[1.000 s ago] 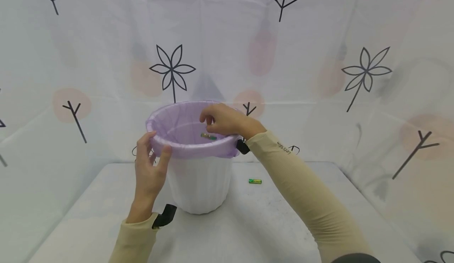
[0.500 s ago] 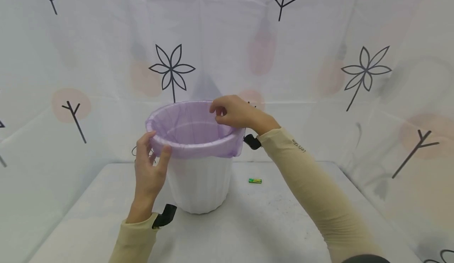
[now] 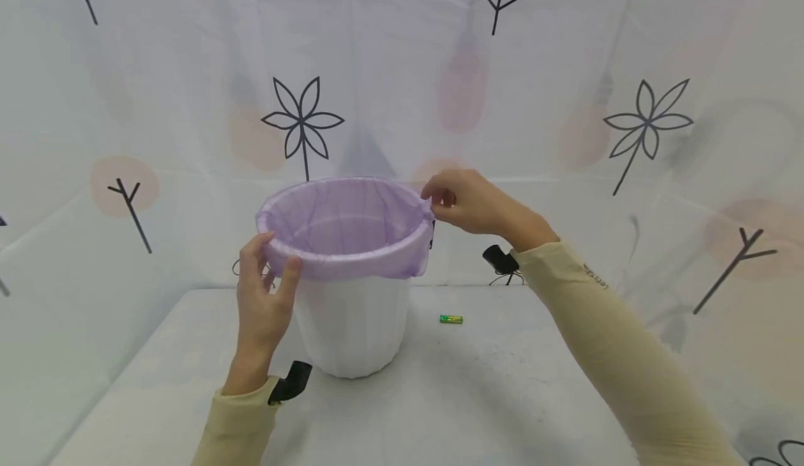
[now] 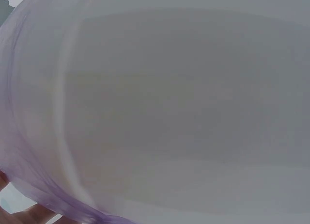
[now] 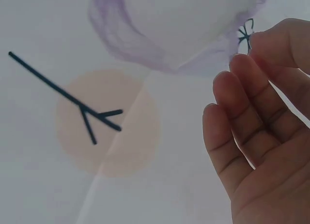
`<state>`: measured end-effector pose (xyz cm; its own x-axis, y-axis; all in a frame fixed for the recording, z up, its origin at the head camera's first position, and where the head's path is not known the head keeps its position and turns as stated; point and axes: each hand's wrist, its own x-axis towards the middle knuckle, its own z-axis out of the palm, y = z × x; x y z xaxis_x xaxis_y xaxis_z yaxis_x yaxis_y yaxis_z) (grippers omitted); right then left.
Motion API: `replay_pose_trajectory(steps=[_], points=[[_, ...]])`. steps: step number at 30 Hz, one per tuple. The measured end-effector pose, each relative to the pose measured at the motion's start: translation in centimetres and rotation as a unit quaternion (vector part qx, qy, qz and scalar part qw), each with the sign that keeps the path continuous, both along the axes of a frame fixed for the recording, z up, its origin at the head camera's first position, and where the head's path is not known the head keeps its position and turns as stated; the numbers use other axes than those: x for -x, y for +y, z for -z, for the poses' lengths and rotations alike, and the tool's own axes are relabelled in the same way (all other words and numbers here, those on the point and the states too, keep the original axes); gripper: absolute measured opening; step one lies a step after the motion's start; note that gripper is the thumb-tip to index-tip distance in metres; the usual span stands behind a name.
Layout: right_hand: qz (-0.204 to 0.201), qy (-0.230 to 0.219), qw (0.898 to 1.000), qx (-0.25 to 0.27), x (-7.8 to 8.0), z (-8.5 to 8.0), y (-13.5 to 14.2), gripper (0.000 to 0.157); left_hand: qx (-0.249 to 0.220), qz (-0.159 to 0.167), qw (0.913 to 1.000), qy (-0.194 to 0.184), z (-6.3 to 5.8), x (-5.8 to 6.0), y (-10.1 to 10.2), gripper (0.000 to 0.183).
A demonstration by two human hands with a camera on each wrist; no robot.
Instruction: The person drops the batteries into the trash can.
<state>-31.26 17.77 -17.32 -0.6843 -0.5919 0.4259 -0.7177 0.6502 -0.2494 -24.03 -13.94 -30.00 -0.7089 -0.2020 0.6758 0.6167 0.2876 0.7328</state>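
A white trash can [image 3: 352, 326] stands upright, with a purple bag [image 3: 352, 267] lining it and folded over its rim. On the left front of the rim my left hand [image 3: 264, 298] holds the can, thumb in front and fingers at the side. The left wrist view shows the can's wall [image 4: 184, 107] close up, with fingertips [image 4: 34, 214] at the bag's edge. My right hand [image 3: 471, 201] hovers at the right rim, fingers loosely curled; whether the fingertips [image 5: 242, 64] touch the bag, I cannot tell. A green battery [image 3: 451, 319] lies on the table right of the can.
The white-covered table [image 3: 502, 396] extends around the can. A patterned curtain [image 3: 534, 103] hangs behind and at both sides. Black wrist cameras sit on both sleeves, the right camera [image 3: 500, 259] beside the can. The can's bottom is hidden from view.
A second green battery dropped below my right hand inside the can and is out of sight. My right hand has moved up and right to the rim. My left hand has stayed put.
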Motion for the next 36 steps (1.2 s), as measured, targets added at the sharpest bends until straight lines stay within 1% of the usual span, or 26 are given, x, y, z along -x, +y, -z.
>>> replay_pose_trajectory(steps=[6, 7, 8, 12, 14, 20, 23, 25, 31, 36], points=[[0.015, -0.016, 1.0, -0.003, -0.4, 2.1, 2.0, 0.022, -0.001, -0.001, 1.0, 0.003, 0.0, 0.0, 0.0, 0.052], [0.018, -0.02, 1.0, -0.003, -0.4, 2.5, 2.2, 0.022, 0.0, -0.002, 1.0, 0.004, 0.3, 0.3, -0.1, 0.051], [0.019, -0.025, 0.999, -0.002, -0.4, 2.9, 2.4, 0.021, 0.0, -0.002, 1.0, 0.005, 0.3, 0.3, -0.1, 0.051], [0.031, -0.051, 0.998, -0.006, -0.2, 4.9, 3.1, 0.021, -0.001, -0.004, 1.0, 0.005, 0.3, 0.4, -0.2, 0.05], [0.03, -0.06, 0.998, -0.009, 0.0, 6.0, 3.4, 0.02, 0.002, -0.006, 1.0, 0.006, 0.3, 0.4, -0.2, 0.05], [0.02, -0.069, 0.997, -0.018, 0.4, 9.3, 4.0, 0.019, 0.003, -0.006, 1.0, 0.002, 0.3, 0.3, -0.2, 0.05], [0.024, -0.076, 0.997, -0.019, 0.5, 11.0, 4.2, 0.019, 0.003, -0.005, 1.0, 0.002, 0.3, 0.3, -0.2, 0.05], [0.031, -0.085, 0.996, -0.024, 0.6, 12.2, 4.4, 0.019, 0.003, -0.003, 1.0, 0.001, 0.4, 0.4, -0.1, 0.05], [0.061, -0.139, 0.988, -0.023, 0.5, 15.2, 4.6, 0.018, 0.002, -0.002, 1.0, -0.005, 0.6, 0.4, -0.1, 0.053], [0.072, -0.156, 0.985, -0.019, 0.8, 17.1, 4.8, 0.018, -0.001, -0.004, 1.0, 0.0, 0.5, 0.5, -0.2, 0.053]])
